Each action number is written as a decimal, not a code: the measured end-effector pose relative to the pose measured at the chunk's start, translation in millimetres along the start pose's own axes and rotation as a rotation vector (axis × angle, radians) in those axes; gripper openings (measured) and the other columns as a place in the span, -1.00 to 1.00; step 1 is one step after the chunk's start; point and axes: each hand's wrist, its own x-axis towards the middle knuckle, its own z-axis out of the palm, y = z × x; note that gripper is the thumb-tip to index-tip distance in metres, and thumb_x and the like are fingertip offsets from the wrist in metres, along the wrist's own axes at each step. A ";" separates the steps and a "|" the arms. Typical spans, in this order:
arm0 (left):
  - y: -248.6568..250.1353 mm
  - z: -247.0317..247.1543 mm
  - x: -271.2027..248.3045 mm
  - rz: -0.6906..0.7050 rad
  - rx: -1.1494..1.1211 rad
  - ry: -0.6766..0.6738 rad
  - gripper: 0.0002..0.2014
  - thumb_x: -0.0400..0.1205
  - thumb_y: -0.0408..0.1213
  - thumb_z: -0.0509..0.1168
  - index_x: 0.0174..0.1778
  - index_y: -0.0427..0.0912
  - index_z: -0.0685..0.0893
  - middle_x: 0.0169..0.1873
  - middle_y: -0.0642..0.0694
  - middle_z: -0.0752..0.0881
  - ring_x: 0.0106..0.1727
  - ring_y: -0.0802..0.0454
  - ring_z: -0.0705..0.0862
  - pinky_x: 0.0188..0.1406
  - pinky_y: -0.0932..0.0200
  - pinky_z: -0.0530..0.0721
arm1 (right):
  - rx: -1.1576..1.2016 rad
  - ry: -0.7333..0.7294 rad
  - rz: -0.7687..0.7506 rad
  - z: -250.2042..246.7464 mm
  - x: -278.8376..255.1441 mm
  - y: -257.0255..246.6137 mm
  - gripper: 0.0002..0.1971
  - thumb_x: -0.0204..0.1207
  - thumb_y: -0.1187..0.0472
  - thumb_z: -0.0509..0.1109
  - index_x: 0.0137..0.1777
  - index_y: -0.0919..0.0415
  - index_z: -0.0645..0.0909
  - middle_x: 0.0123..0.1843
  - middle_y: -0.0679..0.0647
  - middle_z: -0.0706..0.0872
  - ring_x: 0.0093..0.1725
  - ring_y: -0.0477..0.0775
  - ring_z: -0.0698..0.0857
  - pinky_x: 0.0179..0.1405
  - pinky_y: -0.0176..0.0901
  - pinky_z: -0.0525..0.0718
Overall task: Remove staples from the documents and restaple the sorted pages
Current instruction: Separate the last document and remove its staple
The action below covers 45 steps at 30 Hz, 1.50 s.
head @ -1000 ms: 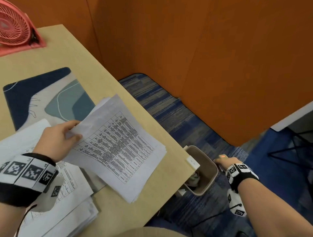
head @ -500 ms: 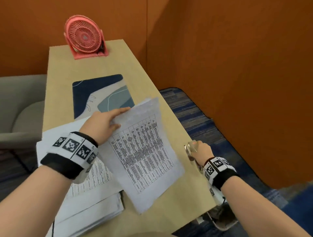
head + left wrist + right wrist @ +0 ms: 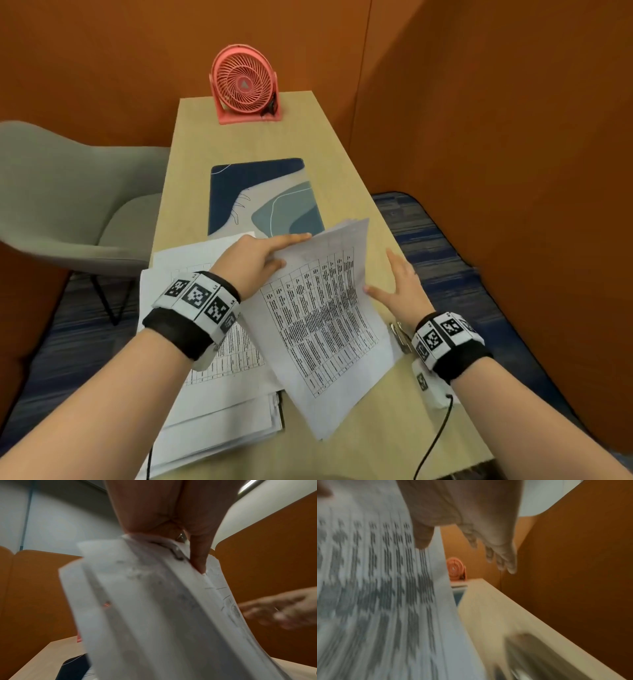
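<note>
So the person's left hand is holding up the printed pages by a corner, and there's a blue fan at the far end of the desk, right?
Not quite: the fan is pink, not blue, as the head view shows. The rest holds: the left hand holds the printed pages up by a corner, and the fan stands at the far end of the desk.

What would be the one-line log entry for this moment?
left hand: holds printed pages at top corner | right hand: open beside pages | metal tool: on desk | restapling: not yet
</note>
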 end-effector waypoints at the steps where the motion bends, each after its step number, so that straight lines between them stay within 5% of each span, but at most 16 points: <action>1: -1.3 -0.6 0.4 0.017 -0.020 -0.007 -0.44 0.62 -0.30 0.28 0.33 0.49 0.35 -0.31 -0.23 0.70 -0.36 -0.10 0.60 -0.18 0.11 0.63 | 0.123 0.033 -0.112 -4.8 -1.4 -15.5 -0.17 0.50 0.01 0.43 0.66 0.05 0.04 0.61 -0.05 0.18 0.59 -0.02 0.15 0.55 0.00 0.15; 3: -2.9 -2.1 0.7 0.040 -0.055 -0.011 -0.43 0.61 -0.30 0.29 0.27 0.53 0.33 -0.29 -0.30 0.71 -0.39 -0.14 0.58 -0.23 0.19 0.60 | 0.282 0.100 -0.238 -10.9 -2.6 -36.6 -0.34 0.52 0.15 0.43 0.59 0.11 0.28 0.45 -0.12 0.40 0.45 -0.14 0.33 0.44 -0.15 0.27; 7: -7.8 -6.5 0.5 0.045 -0.116 0.023 -0.38 0.60 -0.30 0.32 0.28 0.61 0.35 -0.20 -0.34 0.74 -0.44 -0.18 0.54 -0.27 0.29 0.58 | 0.366 0.340 -0.345 -9.8 -8.7 -53.2 -0.70 0.45 0.30 0.49 0.19 0.22 0.67 0.05 0.00 0.72 0.03 0.01 0.65 0.05 -0.14 0.60; 10: -8.8 -8.5 -0.5 0.048 -0.102 0.024 -0.29 0.59 -0.30 0.32 0.34 0.63 0.20 -0.13 -0.29 0.75 -0.30 -0.17 0.63 -0.03 0.09 0.62 | 0.420 0.447 -0.444 -3.5 -13.3 -54.9 -0.86 0.39 0.37 0.53 -0.15 0.13 0.71 -0.21 0.00 0.73 -0.19 0.03 0.68 -0.12 -0.07 0.69; 13: -5.9 -11.8 -2.5 0.045 -0.120 -0.010 -0.34 0.59 -0.34 0.31 0.33 0.58 0.34 -0.14 -0.11 0.74 -0.27 -0.07 0.62 -0.07 0.10 0.58 | 0.575 0.320 -0.375 0.3 -16.7 -60.0 -0.71 0.41 0.42 0.50 -0.30 -0.02 0.62 -0.34 -0.14 0.72 -0.22 -0.07 0.67 -0.07 -0.15 0.67; 16: -3.8 -14.4 -2.1 0.044 -0.130 -0.050 -0.53 0.56 -0.44 0.31 0.24 0.24 0.61 0.02 0.06 0.73 0.02 0.10 0.64 0.17 0.16 0.52 | 0.763 0.162 -0.295 1.0 -15.3 -62.9 -0.75 0.48 0.46 0.40 -0.28 0.12 0.51 -0.40 -0.06 0.67 -0.21 0.17 0.61 -0.04 0.11 0.61; 18: -3.0 -14.2 -1.0 0.034 -0.139 -0.082 -0.60 0.53 -0.48 0.30 0.12 0.13 0.69 0.12 0.05 0.71 0.15 0.04 0.63 0.26 0.16 0.50 | 0.827 0.102 -0.284 -1.5 -14.9 -64.7 -0.80 0.49 0.37 0.40 -0.22 0.07 0.51 -0.36 0.08 0.64 -0.19 0.21 0.60 -0.01 0.19 0.61; 22: 0.8 -12.2 -1.5 0.007 -0.218 -0.054 -0.54 0.44 -0.53 0.31 -0.19 0.29 0.55 -0.03 -0.06 0.73 -0.07 -0.23 0.68 0.03 -0.10 0.62 | 0.918 -0.045 -0.233 -9.2 -16.1 -67.0 -0.72 0.53 0.43 0.31 0.14 0.11 0.46 -0.19 0.11 0.82 -0.19 0.07 0.79 -0.18 0.00 0.79; 26: 9.6 -14.6 -6.5 0.010 -0.292 -0.067 -0.42 0.46 -0.59 0.29 -0.01 0.31 0.37 -0.11 0.20 0.61 -0.22 0.24 0.59 -0.08 0.29 0.57 | 0.865 -0.091 -0.175 -8.7 -13.8 -66.2 -0.63 0.53 0.42 0.33 0.33 0.20 0.50 -0.03 0.23 0.80 -0.13 0.15 0.80 -0.17 0.00 0.80; 29: 15.9 -15.8 -9.3 0.040 -0.276 -0.107 -0.27 0.47 -0.59 0.22 0.19 0.46 0.31 -0.03 0.19 0.62 -0.20 0.05 0.63 -0.07 0.13 0.61 | 0.866 -0.023 -0.158 -4.8 -14.7 -67.3 -0.71 0.51 0.44 0.36 0.23 0.33 0.61 -0.07 0.18 0.82 -0.16 0.09 0.80 -0.21 -0.11 0.79; 31: 17.2 -15.1 -9.3 0.058 -0.258 -0.128 -0.25 0.45 -0.57 0.20 0.20 0.51 0.34 0.11 0.09 0.64 -0.17 -0.24 0.66 -0.08 -0.05 0.65 | 0.874 0.056 -0.151 -2.8 -16.2 -67.1 -0.79 0.48 0.44 0.40 0.08 0.23 0.66 -0.15 0.11 0.83 -0.17 0.07 0.81 -0.19 -0.09 0.79; 33: 19.2 -14.4 -8.6 0.065 -0.235 -0.146 -0.27 0.45 -0.55 0.21 0.20 0.49 0.35 0.18 0.03 0.63 -0.19 -0.29 0.67 -0.11 -0.02 0.66 | 0.855 0.117 -0.142 -0.4 -16.7 -66.2 -0.83 0.45 0.43 0.44 -0.03 0.18 0.65 -0.21 0.11 0.83 -0.18 0.11 0.81 -0.17 0.00 0.79; 38: 23.5 -12.2 -5.5 0.050 -0.205 -0.161 -0.39 0.47 -0.53 0.25 0.35 0.16 0.43 0.13 0.05 0.59 -0.28 0.19 0.58 -0.34 0.49 0.44 | 0.830 0.249 -0.141 5.4 -16.3 -65.9 -0.82 0.38 0.42 0.52 -0.25 0.23 0.57 -0.39 0.04 0.80 -0.28 0.11 0.77 -0.15 0.00 0.75; 40: 24.6 -11.0 -5.3 0.039 -0.224 -0.161 -0.38 0.47 -0.54 0.24 0.39 0.08 0.39 0.10 0.05 0.60 -0.22 0.28 0.56 -0.33 0.51 0.42 | 0.792 0.267 -0.147 5.7 -16.1 -66.0 -0.79 0.34 0.41 0.55 -0.31 0.21 0.56 -0.46 -0.02 0.75 -0.32 0.03 0.72 -0.16 -0.07 0.73; 45: 24.7 -8.7 -8.7 0.046 -0.230 -0.155 -0.37 0.46 -0.57 0.23 0.37 0.12 0.41 0.08 0.08 0.60 -0.09 -0.01 0.66 -0.22 0.29 0.55 | 0.841 0.163 -0.109 3.0 -14.5 -65.0 -0.73 0.42 0.39 0.50 0.09 0.21 0.59 -0.10 0.14 0.80 -0.16 0.04 0.80 -0.21 -0.09 0.77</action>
